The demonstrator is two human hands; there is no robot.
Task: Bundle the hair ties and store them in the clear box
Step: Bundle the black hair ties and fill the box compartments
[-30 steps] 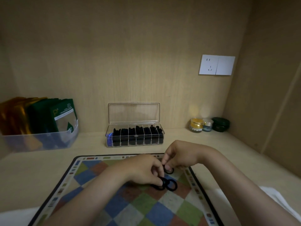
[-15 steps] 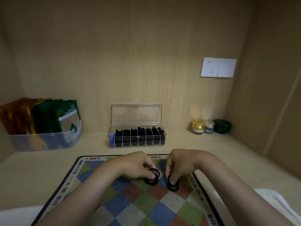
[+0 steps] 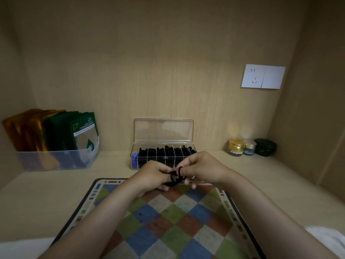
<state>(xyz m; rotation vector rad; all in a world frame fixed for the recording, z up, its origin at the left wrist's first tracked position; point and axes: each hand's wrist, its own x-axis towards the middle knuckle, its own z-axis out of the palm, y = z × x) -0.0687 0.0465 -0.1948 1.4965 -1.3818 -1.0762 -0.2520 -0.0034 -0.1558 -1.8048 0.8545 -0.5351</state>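
Observation:
Black hair ties (image 3: 176, 177) hang in a small bunch between my two hands, lifted just above the far edge of the checkered mat (image 3: 168, 221). My left hand (image 3: 152, 176) pinches the bunch from the left. My right hand (image 3: 200, 168) pinches a loop of it from the right, fingers curled. Behind the hands stands the clear box (image 3: 163, 131), its lid upright and its divided compartments filled with more black hair ties (image 3: 166, 151). A blue item (image 3: 134, 159) shows in the leftmost compartment.
A translucent bin (image 3: 56, 159) of gold and green sachets stands at the back left. Three small jars, gold (image 3: 236, 146), silver (image 3: 249, 146) and dark green (image 3: 265, 146), sit at the back right. A white wall socket (image 3: 263, 76) is on the back panel. Wooden side walls close in both sides.
Both hands have lifted off the mat and come together, joining the ties they held separately into one bunch near the clear box.

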